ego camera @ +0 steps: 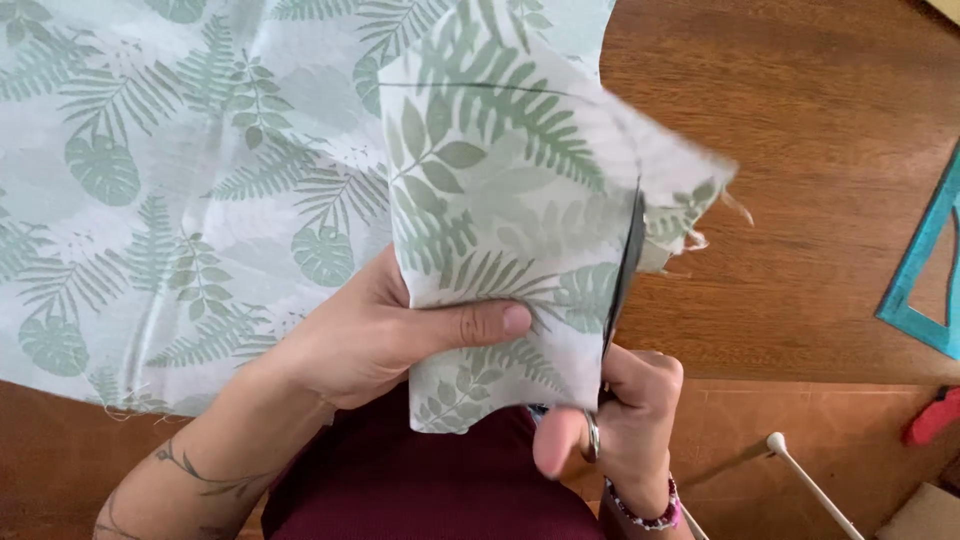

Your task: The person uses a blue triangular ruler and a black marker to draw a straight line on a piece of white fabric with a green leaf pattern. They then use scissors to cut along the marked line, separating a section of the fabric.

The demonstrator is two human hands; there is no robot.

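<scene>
Scissors [622, 280] handles hidden inside right hand [625, 420]; only 1 dark blade edge shows. Leaf-print fabric [200, 200] cut off at top and left edges, its raised corner blurred. Left hand [380, 335] fingers hidden behind fabric. Teal ruler [915, 290] cropped at right.

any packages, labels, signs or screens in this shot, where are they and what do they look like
No labels, signs or screens show.
Possible cardboard box: bottom right corner, tan, only a corner in view, too cropped to be sure.

Matt leaf-print cloth [250, 180] (frayed edges) over glossy wooden table [800, 150].
</scene>
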